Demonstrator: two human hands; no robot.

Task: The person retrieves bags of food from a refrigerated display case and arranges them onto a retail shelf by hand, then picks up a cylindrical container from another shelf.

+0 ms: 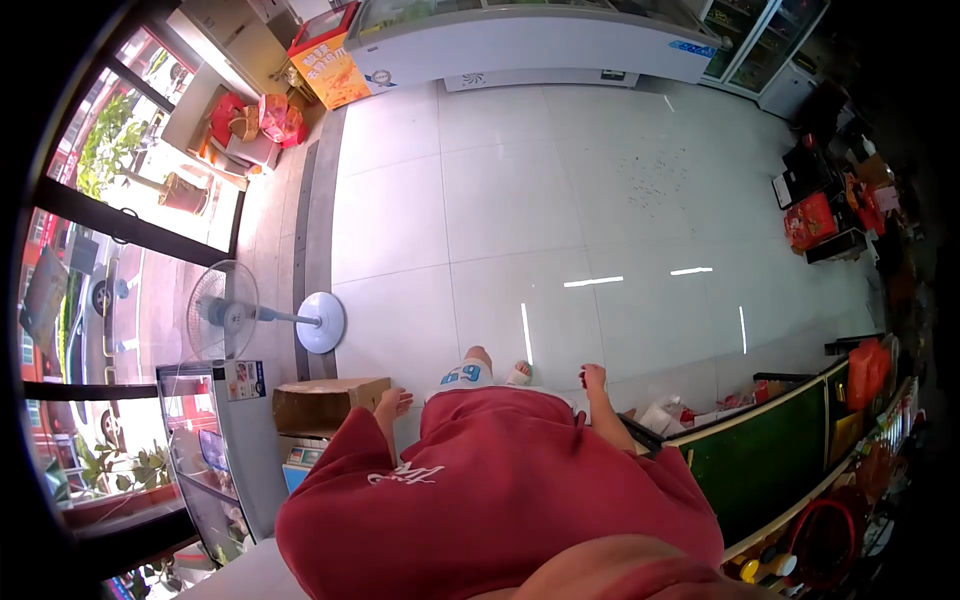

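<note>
My left hand (397,401) hangs by my side with its fingers extended, holding nothing that I can see. It is nearest to a brown cardboard box (290,411), close to the box's right edge. My right hand (594,377) is held out over the pale floor on the other side of me. Its fingers are slightly curled and apart, with nothing visible in them. Below me show my red shirt (500,470), light shorts (465,376) and one sandalled foot (520,374).
A standing fan (320,323) and glass cabinet (215,400) are at left, by the windows. Long chest freezers (540,45) line the far side. A green panel (760,450) and crowded goods flank my right. Red boxes (810,222) sit farther along. Tiled floor (510,210) lies ahead.
</note>
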